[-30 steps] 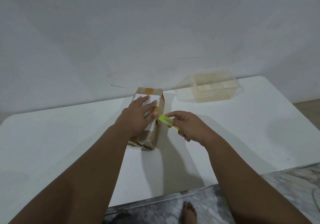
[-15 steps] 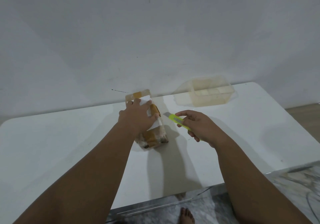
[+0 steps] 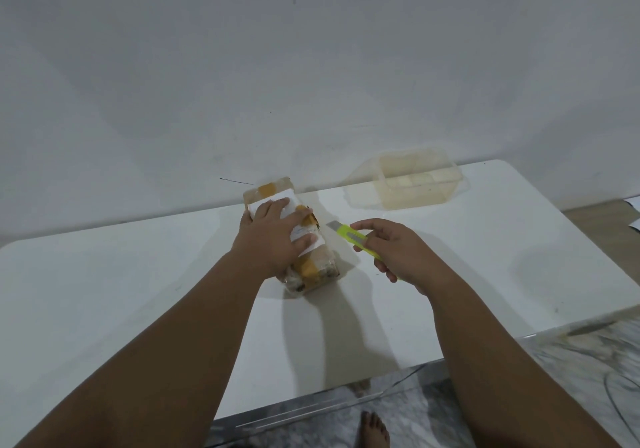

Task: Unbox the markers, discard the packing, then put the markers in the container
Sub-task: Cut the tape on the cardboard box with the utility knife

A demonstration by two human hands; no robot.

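A parcel wrapped in clear plastic, with brown tape and a white label, lies on the white table. My left hand presses flat on top of it and grips its sides. My right hand holds a lime-green box cutter, its short blade pointing toward the parcel's right side, a small gap away. The markers are hidden inside the wrapping. An empty translucent plastic container sits at the back right of the table.
A grey wall rises right behind the table. The container's clear lid lies flat to its left. The marble floor and my bare foot show below the table's near edge.
The parcel has been turned counter-clockwise under my left hand, its near end swinging right. My right hand with the cutter has drawn back to the right, off the parcel.
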